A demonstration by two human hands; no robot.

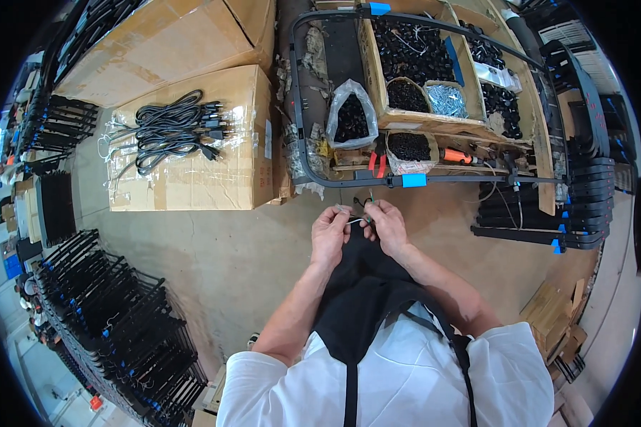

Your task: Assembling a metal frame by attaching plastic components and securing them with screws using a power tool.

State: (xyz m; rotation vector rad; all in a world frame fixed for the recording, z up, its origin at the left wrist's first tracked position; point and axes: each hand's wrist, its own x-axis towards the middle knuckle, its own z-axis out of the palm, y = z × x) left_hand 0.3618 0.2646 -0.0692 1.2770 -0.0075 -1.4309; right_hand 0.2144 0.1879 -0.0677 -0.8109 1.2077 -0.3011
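fingers (341, 211) of both hands (327, 238) (388, 229) pinching thin pale strand (355, 220), crinkled plastic bag (347, 90)

One left hand (330, 233) and one right hand (388, 226) share this workshop with two large cardboard cartons (199, 186). Also counted from here: one bench-top black frame (298, 107) with two blue wraps (414, 180), two red tool handles (382, 166), one orange handle (457, 156) and one heap of silver screws (446, 100).

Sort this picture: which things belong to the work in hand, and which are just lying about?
Apparently in use:
- thin white strip, in the left hand
- small dark piece, in the right hand; kind unclear

Apparently lying about:
- coiled black cables on a taped brown cardboard box
- stacked black metal frames
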